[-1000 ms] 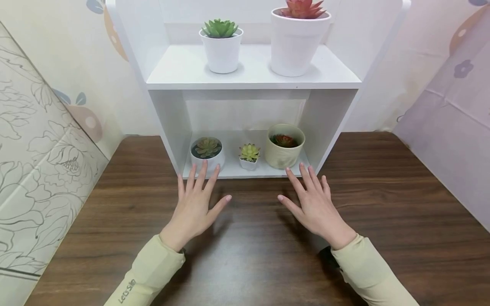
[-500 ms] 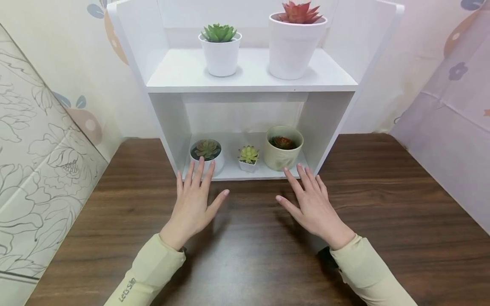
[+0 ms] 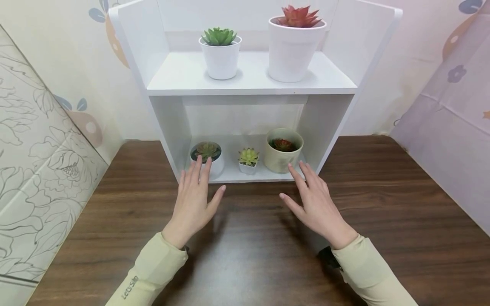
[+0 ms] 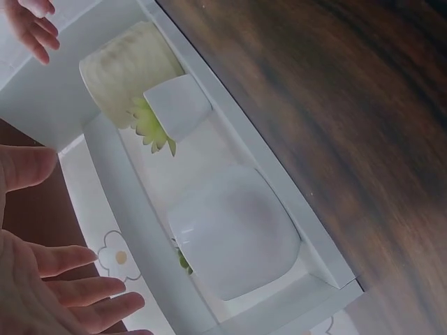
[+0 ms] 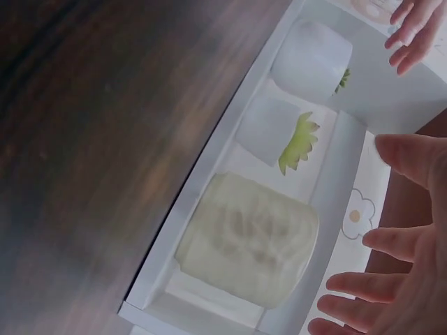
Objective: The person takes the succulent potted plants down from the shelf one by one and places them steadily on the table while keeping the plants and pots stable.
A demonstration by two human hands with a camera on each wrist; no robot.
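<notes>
Both hands flat and empty: left hand (image 3: 193, 199) by the round white pot (image 3: 208, 155) (fingertips overlap it), right hand (image 3: 315, 204) near the ribbed green pot (image 3: 282, 151).

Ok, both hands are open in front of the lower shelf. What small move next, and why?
Probably ease the left hand forward to cup the round white pot: its fingers already reach that pot's front, held straight and gripping nothing. The right hand is likewise open near the cream pot.
</notes>
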